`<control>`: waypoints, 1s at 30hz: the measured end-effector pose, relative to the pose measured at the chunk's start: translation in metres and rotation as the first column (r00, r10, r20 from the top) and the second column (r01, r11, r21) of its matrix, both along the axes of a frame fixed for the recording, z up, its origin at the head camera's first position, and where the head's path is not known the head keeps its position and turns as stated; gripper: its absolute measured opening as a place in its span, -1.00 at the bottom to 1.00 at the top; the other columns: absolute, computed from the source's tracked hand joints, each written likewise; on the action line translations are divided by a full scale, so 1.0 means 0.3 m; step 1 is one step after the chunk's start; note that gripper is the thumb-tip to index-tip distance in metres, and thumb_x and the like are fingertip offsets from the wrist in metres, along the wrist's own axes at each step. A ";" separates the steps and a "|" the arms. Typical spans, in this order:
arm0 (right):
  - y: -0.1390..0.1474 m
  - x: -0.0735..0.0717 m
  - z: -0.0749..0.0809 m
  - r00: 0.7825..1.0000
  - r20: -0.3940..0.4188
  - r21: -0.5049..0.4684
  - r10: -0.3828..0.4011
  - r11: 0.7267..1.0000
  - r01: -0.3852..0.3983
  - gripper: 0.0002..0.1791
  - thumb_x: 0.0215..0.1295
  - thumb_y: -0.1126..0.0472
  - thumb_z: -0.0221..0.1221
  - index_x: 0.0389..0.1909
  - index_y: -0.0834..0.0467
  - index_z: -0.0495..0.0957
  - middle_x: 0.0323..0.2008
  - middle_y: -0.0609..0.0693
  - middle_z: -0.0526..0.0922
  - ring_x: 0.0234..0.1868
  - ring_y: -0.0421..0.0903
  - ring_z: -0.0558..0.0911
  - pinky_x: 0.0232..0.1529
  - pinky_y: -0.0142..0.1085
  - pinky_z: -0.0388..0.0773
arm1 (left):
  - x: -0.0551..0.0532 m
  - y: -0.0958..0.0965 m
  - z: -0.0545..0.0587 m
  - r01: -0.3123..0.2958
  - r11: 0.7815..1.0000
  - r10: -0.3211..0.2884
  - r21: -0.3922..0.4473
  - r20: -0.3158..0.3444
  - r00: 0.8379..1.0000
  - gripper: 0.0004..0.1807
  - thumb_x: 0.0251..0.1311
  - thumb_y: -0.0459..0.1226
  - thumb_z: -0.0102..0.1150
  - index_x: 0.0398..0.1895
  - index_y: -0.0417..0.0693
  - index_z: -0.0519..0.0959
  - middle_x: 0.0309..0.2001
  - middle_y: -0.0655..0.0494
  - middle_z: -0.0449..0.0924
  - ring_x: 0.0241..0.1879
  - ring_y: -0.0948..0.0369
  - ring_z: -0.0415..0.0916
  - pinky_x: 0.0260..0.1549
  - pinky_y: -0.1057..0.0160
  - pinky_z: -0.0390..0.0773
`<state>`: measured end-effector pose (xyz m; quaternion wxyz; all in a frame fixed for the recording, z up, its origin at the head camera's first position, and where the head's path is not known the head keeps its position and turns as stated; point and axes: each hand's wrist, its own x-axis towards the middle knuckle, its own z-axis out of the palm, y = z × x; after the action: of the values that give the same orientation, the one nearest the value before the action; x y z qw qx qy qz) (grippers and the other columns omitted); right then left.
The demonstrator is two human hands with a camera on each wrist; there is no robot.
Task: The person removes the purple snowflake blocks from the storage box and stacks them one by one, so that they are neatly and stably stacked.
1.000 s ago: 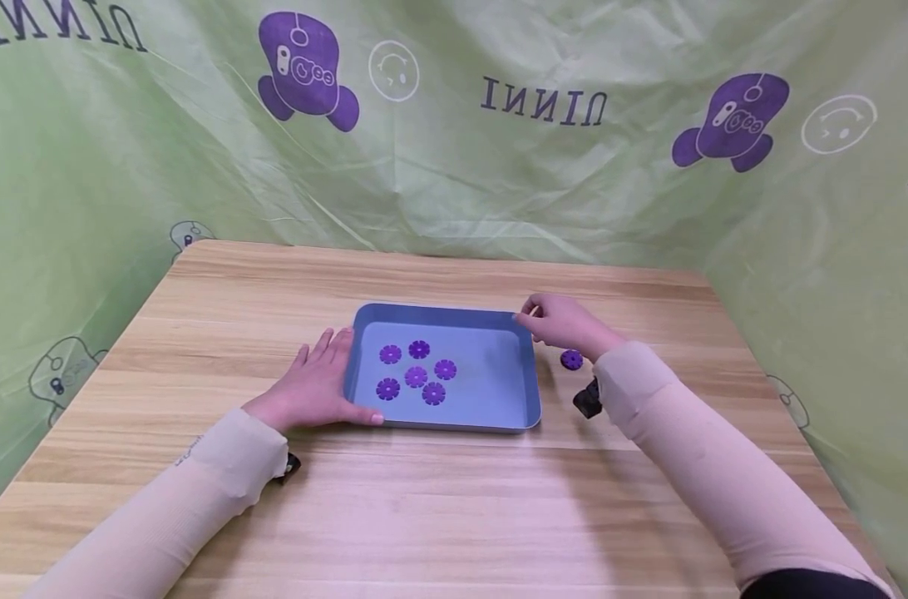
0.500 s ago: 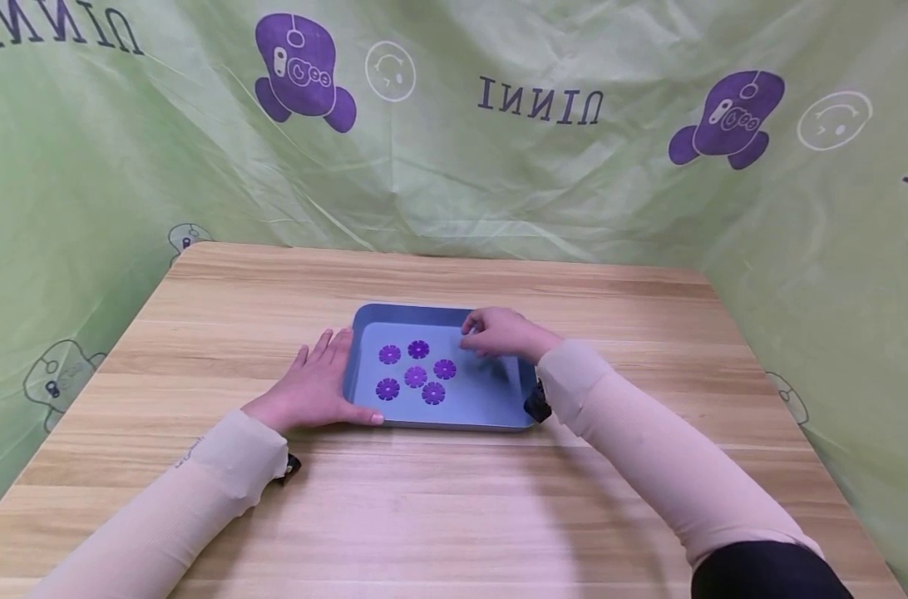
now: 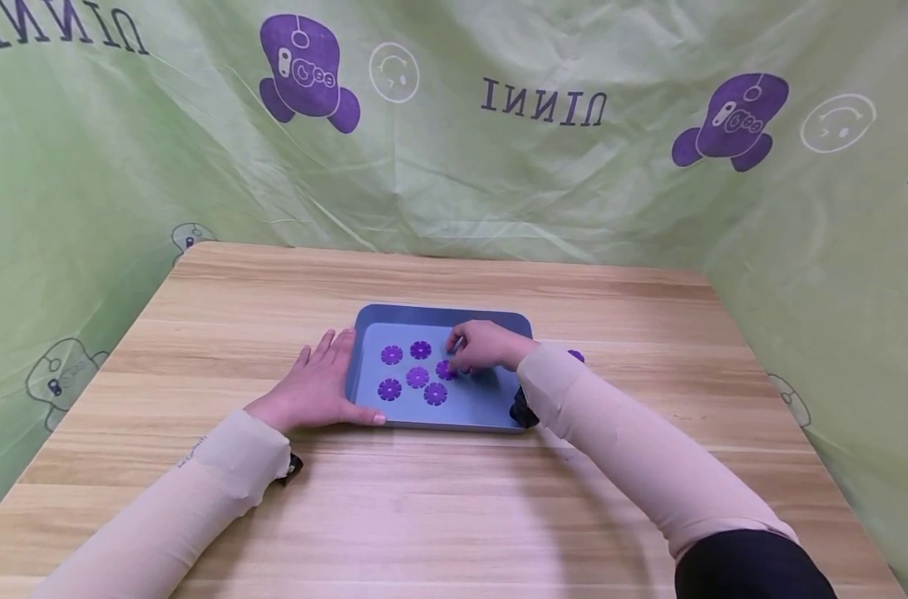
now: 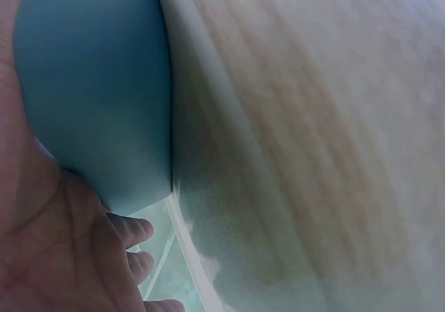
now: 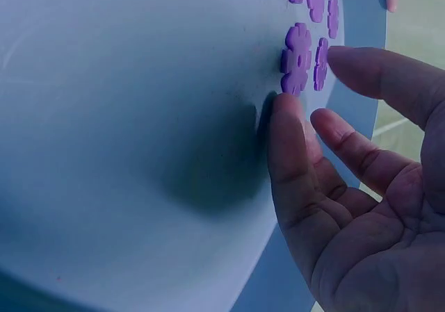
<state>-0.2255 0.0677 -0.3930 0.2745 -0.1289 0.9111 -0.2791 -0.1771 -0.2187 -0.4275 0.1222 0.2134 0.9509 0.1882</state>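
Right grip [image 3: 486, 345], purple discs [image 3: 435, 394] beside, tray [image 3: 476, 414] beneath

One blue tray [image 3: 409, 316] lies on one worktop [image 3: 424, 507]. Inside, mostly towards nine o'clock, six purple discs [image 3: 417, 378] show plainly; whether a seventh sits under the right fingers [image 3: 469, 356] cannot be told. Beyond the tray's three o'clock, at least one more disc [image 3: 577, 355] peeks past one of two sleeves [image 3: 611, 437].

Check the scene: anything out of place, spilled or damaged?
One purple disc lies on the table right of the tray, partly hidden by the right sleeve; odd because the other discs in view are inside. No spill or damage shows.
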 end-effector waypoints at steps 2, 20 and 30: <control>-0.002 -0.002 -0.002 1.000 -0.012 0.022 0.019 1.000 -0.019 -0.69 0.31 0.23 0.37 0.03 0.20 0.60 -0.43 -0.04 0.66 -0.46 -0.16 0.59 -0.37 -0.36 0.50 | -0.001 0.001 0.000 0.002 1.000 -0.002 0.000 -0.001 1.000 0.65 -0.18 0.48 0.41 0.61 -0.44 -0.27 0.62 -0.38 -0.22 0.59 -0.30 -0.35 0.46 -0.39 -0.25; -0.030 0.001 0.005 0.985 -0.115 0.132 0.126 0.985 -0.110 -0.85 0.30 0.24 0.42 -0.23 0.12 0.62 -0.40 -0.02 0.59 -0.39 -0.12 0.52 -0.32 -0.34 0.47 | -0.004 0.002 0.006 0.003 1.000 -0.003 0.007 0.006 1.000 0.65 -0.18 0.48 0.41 0.60 -0.45 -0.26 0.61 -0.40 -0.24 0.59 -0.31 -0.37 0.45 -0.40 -0.28; 0.046 -0.005 -0.001 1.000 0.010 -0.109 -0.022 0.994 0.023 -0.93 0.39 0.42 0.21 -0.24 0.23 0.64 -0.38 0.02 0.69 -0.38 -0.14 0.63 -0.25 -0.34 0.65 | -0.003 0.003 -0.001 -0.004 1.000 0.004 -0.006 0.023 1.000 0.65 -0.18 0.48 0.42 0.61 -0.44 -0.27 0.62 -0.38 -0.26 0.59 -0.28 -0.40 0.47 -0.36 -0.31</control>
<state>-0.2268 0.0816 -0.3933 0.2680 -0.1323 0.8946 -0.3321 -0.1781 -0.2179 -0.4278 0.1335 0.2089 0.9504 0.1879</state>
